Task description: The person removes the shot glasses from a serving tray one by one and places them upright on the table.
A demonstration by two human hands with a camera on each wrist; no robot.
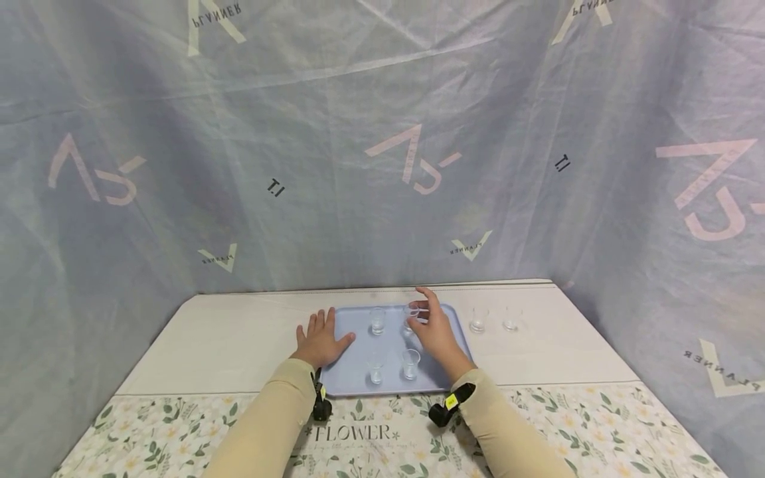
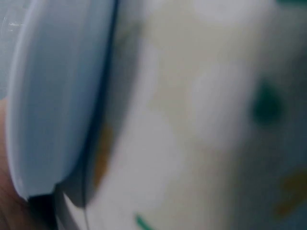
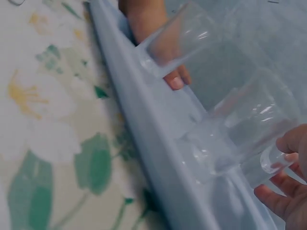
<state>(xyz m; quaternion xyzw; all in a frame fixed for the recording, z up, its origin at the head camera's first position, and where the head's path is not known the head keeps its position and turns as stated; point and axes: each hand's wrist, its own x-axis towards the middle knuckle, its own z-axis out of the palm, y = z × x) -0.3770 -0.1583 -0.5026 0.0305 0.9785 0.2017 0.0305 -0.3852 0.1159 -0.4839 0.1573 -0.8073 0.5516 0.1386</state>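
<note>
A light blue tray [image 1: 391,346] carries several small clear glasses. My left hand [image 1: 321,342] lies with spread fingers along the tray's left edge, its thumb over the tray. At the tray's back right, my right hand [image 1: 435,330] holds a clear glass [image 1: 410,318] between thumb and fingers, one finger raised. In the right wrist view, the thumb and fingertips are around this glass [image 3: 272,160]. Another glass [image 1: 377,321] stands at the back left of the tray. Nearer the front are a left glass [image 1: 376,373] and a right glass [image 1: 410,364].
Two more clear glasses, one nearer the tray [image 1: 477,321] and one farther right [image 1: 510,320], stand on the white tabletop [image 1: 245,345]. A floral cloth [image 1: 179,431] covers the front. A grey printed curtain [image 1: 335,199] hangs behind and at both sides.
</note>
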